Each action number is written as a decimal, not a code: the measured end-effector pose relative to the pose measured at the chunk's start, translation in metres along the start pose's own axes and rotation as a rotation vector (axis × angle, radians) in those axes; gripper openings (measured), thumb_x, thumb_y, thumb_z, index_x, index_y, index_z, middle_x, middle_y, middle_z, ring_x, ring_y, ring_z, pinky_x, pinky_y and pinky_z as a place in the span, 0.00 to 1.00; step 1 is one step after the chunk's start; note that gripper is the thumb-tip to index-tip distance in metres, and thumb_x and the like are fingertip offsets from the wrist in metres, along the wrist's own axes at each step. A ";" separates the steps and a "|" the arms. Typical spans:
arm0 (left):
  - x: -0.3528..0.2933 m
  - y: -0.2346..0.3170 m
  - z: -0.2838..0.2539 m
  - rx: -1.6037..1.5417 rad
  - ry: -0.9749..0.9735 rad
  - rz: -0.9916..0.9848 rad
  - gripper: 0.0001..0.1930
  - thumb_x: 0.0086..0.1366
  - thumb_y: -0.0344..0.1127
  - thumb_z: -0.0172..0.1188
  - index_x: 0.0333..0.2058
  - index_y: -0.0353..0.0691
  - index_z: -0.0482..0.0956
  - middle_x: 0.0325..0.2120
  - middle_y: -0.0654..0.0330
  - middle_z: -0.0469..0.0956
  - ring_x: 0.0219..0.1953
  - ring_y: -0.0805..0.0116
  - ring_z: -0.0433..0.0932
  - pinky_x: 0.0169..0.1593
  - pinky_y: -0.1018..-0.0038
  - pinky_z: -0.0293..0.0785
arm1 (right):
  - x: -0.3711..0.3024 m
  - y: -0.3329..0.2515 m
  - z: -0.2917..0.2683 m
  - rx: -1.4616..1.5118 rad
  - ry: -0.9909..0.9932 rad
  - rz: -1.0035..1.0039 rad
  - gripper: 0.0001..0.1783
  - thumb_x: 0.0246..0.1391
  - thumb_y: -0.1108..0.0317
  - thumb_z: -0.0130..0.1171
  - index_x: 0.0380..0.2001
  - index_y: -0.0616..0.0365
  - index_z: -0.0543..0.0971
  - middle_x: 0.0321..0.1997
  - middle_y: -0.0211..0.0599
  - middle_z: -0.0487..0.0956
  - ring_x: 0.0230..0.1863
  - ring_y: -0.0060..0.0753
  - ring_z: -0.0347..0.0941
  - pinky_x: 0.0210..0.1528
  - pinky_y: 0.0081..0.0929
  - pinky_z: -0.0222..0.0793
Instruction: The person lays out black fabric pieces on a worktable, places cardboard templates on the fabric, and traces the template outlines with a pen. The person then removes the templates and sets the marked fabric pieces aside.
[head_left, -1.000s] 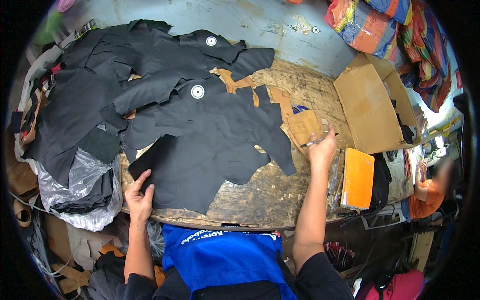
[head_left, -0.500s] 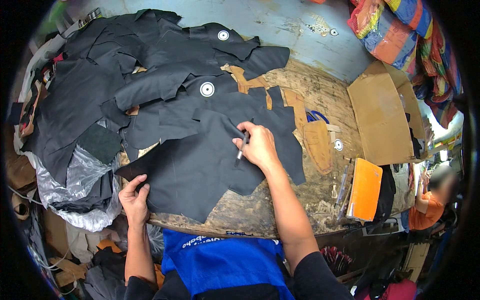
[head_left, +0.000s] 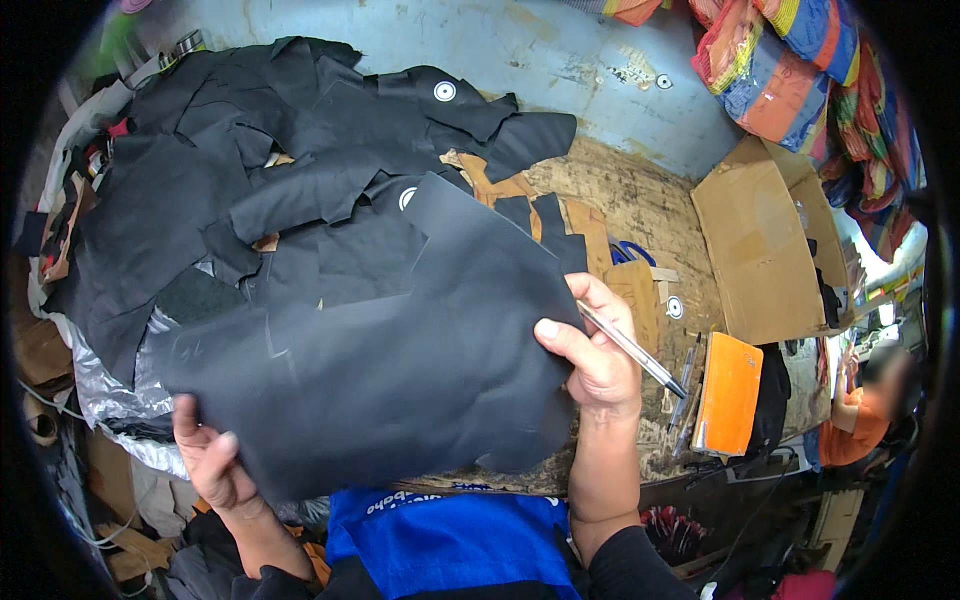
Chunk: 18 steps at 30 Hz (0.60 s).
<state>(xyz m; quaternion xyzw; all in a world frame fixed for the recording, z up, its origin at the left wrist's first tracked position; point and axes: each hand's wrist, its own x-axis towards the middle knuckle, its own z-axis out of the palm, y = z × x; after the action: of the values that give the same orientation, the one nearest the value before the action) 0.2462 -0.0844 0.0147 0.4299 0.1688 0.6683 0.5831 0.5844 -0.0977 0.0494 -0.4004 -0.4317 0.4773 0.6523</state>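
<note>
A large black sheet, apparently leather (head_left: 380, 370), is raised above the table, with faint pale marks on its face. My right hand (head_left: 605, 355) grips its right edge, thumb on the front face and the other fingers partly hidden. That hand also keeps a silver-and-black pen (head_left: 635, 352), which slants down to the right. At the sheet's lower left edge is my left hand (head_left: 222, 470), thumb and a finger against the edge, slightly blurred. Beyond lie more overlapping black sheets (head_left: 330, 110), some with round white markers on them.
A worn wooden table (head_left: 640, 170) carries tan pattern pieces (head_left: 590, 230), blue-handled scissors (head_left: 630, 252) and an orange notebook (head_left: 730, 393). An open cardboard box (head_left: 755, 240) stands at right. Clear plastic (head_left: 100, 375) bunches at left. A person in orange (head_left: 855, 425) is far right.
The sheet has come up off the table and turned, its right side now in my right hand. My right hand moved right, the pen's tip swinging outward. My left hand moved left and down.
</note>
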 end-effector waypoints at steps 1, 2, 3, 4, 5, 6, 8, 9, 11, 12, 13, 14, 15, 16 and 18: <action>0.002 0.001 0.013 -0.193 0.053 0.024 0.24 0.56 0.30 0.55 0.54 0.38 0.69 0.54 0.55 0.69 0.56 0.58 0.67 0.61 0.61 0.58 | -0.002 -0.001 0.004 0.063 -0.006 -0.009 0.15 0.45 0.78 0.62 0.39 0.64 0.74 0.39 0.34 0.78 0.40 0.21 0.73 0.47 0.20 0.67; 0.008 -0.002 0.025 -0.249 -0.017 0.021 0.24 0.56 0.30 0.55 0.54 0.38 0.69 0.54 0.55 0.69 0.56 0.58 0.67 0.61 0.61 0.59 | -0.006 -0.002 0.009 0.094 -0.015 0.017 0.16 0.44 0.79 0.62 0.40 0.63 0.74 0.39 0.35 0.79 0.42 0.23 0.73 0.50 0.22 0.66; 0.011 -0.006 0.038 -0.216 -0.070 0.008 0.24 0.56 0.31 0.55 0.54 0.38 0.69 0.54 0.55 0.69 0.56 0.58 0.67 0.61 0.61 0.59 | -0.009 0.000 0.016 0.117 0.011 0.055 0.16 0.45 0.79 0.61 0.40 0.64 0.74 0.40 0.35 0.78 0.42 0.22 0.73 0.49 0.22 0.66; 0.015 -0.007 0.050 -0.147 -0.119 -0.010 0.24 0.56 0.31 0.55 0.54 0.38 0.69 0.54 0.55 0.69 0.56 0.58 0.67 0.61 0.61 0.59 | -0.010 0.003 0.023 0.125 0.001 0.092 0.15 0.46 0.79 0.61 0.40 0.63 0.74 0.40 0.34 0.78 0.41 0.22 0.73 0.49 0.21 0.66; 0.017 -0.012 0.061 0.014 -0.172 -0.038 0.24 0.56 0.31 0.55 0.54 0.38 0.69 0.54 0.55 0.69 0.56 0.58 0.67 0.61 0.61 0.59 | -0.011 0.005 0.028 0.172 -0.033 0.114 0.15 0.46 0.79 0.61 0.40 0.63 0.74 0.39 0.34 0.78 0.41 0.21 0.72 0.48 0.21 0.66; 0.020 -0.018 0.071 0.212 -0.236 -0.061 0.24 0.57 0.31 0.55 0.54 0.38 0.69 0.54 0.55 0.69 0.56 0.58 0.67 0.61 0.61 0.59 | -0.011 0.007 0.031 0.101 -0.040 0.126 0.15 0.47 0.78 0.61 0.40 0.63 0.74 0.39 0.33 0.78 0.41 0.19 0.72 0.47 0.19 0.67; 0.023 -0.031 0.088 0.575 -0.365 -0.064 0.24 0.57 0.31 0.55 0.54 0.38 0.69 0.54 0.55 0.69 0.56 0.58 0.67 0.61 0.61 0.59 | -0.013 0.006 0.033 -0.041 -0.061 0.105 0.14 0.47 0.78 0.62 0.39 0.64 0.73 0.38 0.32 0.78 0.40 0.17 0.72 0.46 0.17 0.66; 0.023 -0.035 0.094 0.685 -0.409 -0.051 0.24 0.57 0.31 0.55 0.54 0.38 0.69 0.54 0.55 0.69 0.56 0.58 0.67 0.61 0.62 0.59 | -0.014 0.005 0.032 -0.060 -0.070 0.107 0.14 0.47 0.77 0.62 0.39 0.64 0.73 0.37 0.32 0.78 0.40 0.16 0.72 0.46 0.17 0.66; 0.023 -0.040 0.100 0.828 -0.465 -0.021 0.24 0.57 0.32 0.55 0.54 0.39 0.69 0.54 0.55 0.69 0.56 0.58 0.67 0.61 0.62 0.59 | -0.017 0.001 0.031 -0.155 -0.020 0.088 0.18 0.46 0.75 0.65 0.41 0.65 0.73 0.39 0.35 0.78 0.41 0.19 0.72 0.46 0.19 0.66; 0.022 -0.040 0.102 0.864 -0.475 -0.017 0.24 0.57 0.32 0.55 0.54 0.39 0.69 0.54 0.55 0.69 0.56 0.59 0.67 0.61 0.62 0.59 | -0.018 -0.002 0.032 -0.186 0.001 0.077 0.20 0.45 0.74 0.66 0.42 0.65 0.72 0.39 0.37 0.78 0.41 0.21 0.72 0.47 0.20 0.67; 0.022 -0.040 0.102 0.889 -0.480 -0.015 0.24 0.57 0.32 0.54 0.54 0.39 0.69 0.54 0.55 0.69 0.56 0.59 0.67 0.61 0.62 0.59 | -0.019 -0.002 0.035 -0.344 0.084 -0.078 0.24 0.43 0.72 0.68 0.44 0.65 0.72 0.41 0.39 0.77 0.43 0.24 0.72 0.48 0.22 0.67; 0.020 -0.040 0.102 0.911 -0.487 -0.011 0.24 0.57 0.32 0.54 0.54 0.39 0.69 0.54 0.55 0.69 0.56 0.59 0.67 0.61 0.62 0.59 | -0.019 0.000 0.041 -0.501 0.168 -0.236 0.28 0.41 0.70 0.70 0.45 0.66 0.71 0.43 0.42 0.76 0.45 0.27 0.72 0.49 0.24 0.66; 0.019 -0.039 0.102 0.930 -0.497 -0.005 0.24 0.57 0.32 0.54 0.54 0.39 0.69 0.54 0.55 0.70 0.56 0.59 0.67 0.61 0.62 0.59 | -0.020 -0.001 0.046 -0.662 0.246 -0.390 0.31 0.39 0.68 0.72 0.47 0.66 0.70 0.45 0.45 0.76 0.47 0.30 0.72 0.50 0.26 0.66; 0.017 -0.038 0.102 0.939 -0.492 -0.013 0.24 0.57 0.32 0.54 0.54 0.39 0.69 0.54 0.55 0.70 0.56 0.59 0.67 0.61 0.62 0.59 | -0.023 -0.006 0.047 -0.853 0.260 -0.447 0.45 0.30 0.57 0.77 0.51 0.66 0.67 0.50 0.50 0.72 0.52 0.41 0.69 0.55 0.35 0.62; 0.013 -0.036 0.102 0.966 -0.499 -0.009 0.24 0.57 0.33 0.54 0.54 0.39 0.69 0.54 0.55 0.70 0.56 0.59 0.67 0.61 0.62 0.59 | -0.027 -0.009 0.056 -0.911 0.193 -0.428 0.52 0.23 0.56 0.80 0.53 0.66 0.66 0.52 0.47 0.72 0.54 0.39 0.67 0.59 0.34 0.59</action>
<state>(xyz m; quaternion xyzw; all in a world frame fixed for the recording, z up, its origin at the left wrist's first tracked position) 0.3479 -0.0907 0.0521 0.7938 0.3151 0.3898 0.3445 0.5292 -0.1196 0.0703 -0.5890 -0.6058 0.0573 0.5318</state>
